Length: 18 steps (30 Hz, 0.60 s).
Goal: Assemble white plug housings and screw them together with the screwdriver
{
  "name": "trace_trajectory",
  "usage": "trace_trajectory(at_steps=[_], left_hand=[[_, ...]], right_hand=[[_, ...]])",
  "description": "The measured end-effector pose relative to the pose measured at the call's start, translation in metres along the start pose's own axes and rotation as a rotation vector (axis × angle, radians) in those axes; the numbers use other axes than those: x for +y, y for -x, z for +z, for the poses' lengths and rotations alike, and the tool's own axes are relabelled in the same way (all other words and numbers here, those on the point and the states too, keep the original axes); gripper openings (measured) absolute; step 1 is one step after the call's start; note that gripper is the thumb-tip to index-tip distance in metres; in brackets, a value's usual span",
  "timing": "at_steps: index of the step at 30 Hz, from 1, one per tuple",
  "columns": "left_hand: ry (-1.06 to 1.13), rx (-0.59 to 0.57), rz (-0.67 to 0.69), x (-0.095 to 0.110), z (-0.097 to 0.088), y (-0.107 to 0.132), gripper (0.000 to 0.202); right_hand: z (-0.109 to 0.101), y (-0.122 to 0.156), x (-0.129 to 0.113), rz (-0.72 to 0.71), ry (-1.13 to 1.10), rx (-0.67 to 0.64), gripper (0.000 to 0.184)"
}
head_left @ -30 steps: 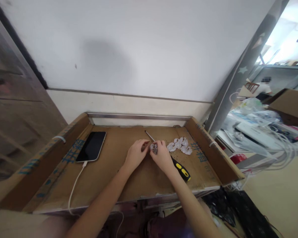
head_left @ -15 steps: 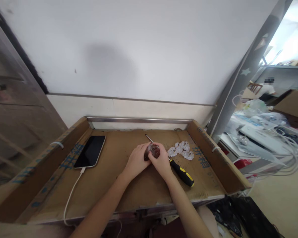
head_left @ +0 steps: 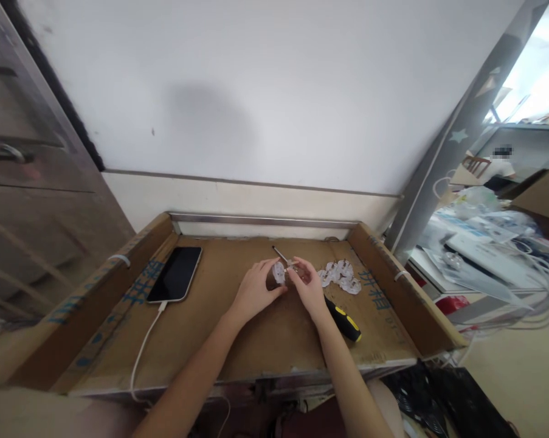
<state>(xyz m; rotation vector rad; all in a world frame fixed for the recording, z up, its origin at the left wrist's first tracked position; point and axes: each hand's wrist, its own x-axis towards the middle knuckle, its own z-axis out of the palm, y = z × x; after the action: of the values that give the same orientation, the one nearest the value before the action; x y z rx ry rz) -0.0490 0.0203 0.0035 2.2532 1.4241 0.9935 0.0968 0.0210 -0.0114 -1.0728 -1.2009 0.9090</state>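
My left hand [head_left: 256,291] and my right hand [head_left: 308,286] meet over the middle of a cardboard-lined tray [head_left: 238,316]. Between their fingertips they pinch a small clear plastic part [head_left: 279,273]; both hands are closed on it. A screwdriver with a black and yellow handle [head_left: 345,319] lies under my right wrist, its metal shaft [head_left: 279,253] poking out beyond the fingers. A small heap of similar clear plastic parts [head_left: 340,275] lies just right of my right hand.
A dark phone [head_left: 176,274] lies at the tray's left with a white cable [head_left: 141,347] running to the front edge. Raised cardboard walls [head_left: 406,292] bound the tray. A cluttered table with cables [head_left: 493,255] stands to the right, a metal cabinet [head_left: 32,201] to the left.
The hands have turned the held part: it showed dark half a second ago and now shows clear white. The right hand's fingers have opened slightly around it. The camera shifted a little.
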Motion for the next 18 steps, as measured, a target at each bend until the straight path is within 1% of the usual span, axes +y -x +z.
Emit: trace_trajectory(at_steps=[2,5,7,9,10,12,15,17,18], left_hand=[[-0.001,-0.016,0.020,0.0017,-0.0003,0.0013,0.061],[-0.027,-0.091,0.067,0.0057,0.0006,0.0045,0.059],[-0.054,-0.150,0.083,0.0084,0.0011,0.0063,0.057],[-0.063,-0.171,0.092,0.0102,0.0006,0.0071,0.056],[-0.059,-0.159,0.093,0.0106,0.0001,0.0070,0.056],[-0.042,-0.089,0.083,0.0102,-0.0012,0.0059,0.052],[-0.013,0.049,0.042,0.0075,-0.0023,0.0034,0.036],[-0.002,0.102,0.020,0.0056,-0.0022,0.0023,0.027],[-0.003,0.109,0.019,0.0051,-0.0019,0.0021,0.023]], right_hand=[[-0.0020,-0.0010,0.0024,0.008,-0.019,0.018,0.045],[-0.0034,-0.0013,0.0051,0.013,-0.022,0.061,0.049],[-0.0034,-0.0008,0.0057,0.004,-0.009,0.082,0.046],[-0.0031,0.0001,0.0055,-0.015,0.013,0.075,0.043],[-0.0031,0.0007,0.0052,-0.026,0.026,0.063,0.042],[-0.0031,0.0020,0.0048,-0.050,0.056,0.042,0.043],[-0.0023,0.0037,0.0059,-0.088,0.092,0.026,0.044],[-0.0006,0.0048,0.0079,-0.105,0.099,0.004,0.047],[0.0005,0.0052,0.0090,-0.110,0.099,-0.013,0.048]])
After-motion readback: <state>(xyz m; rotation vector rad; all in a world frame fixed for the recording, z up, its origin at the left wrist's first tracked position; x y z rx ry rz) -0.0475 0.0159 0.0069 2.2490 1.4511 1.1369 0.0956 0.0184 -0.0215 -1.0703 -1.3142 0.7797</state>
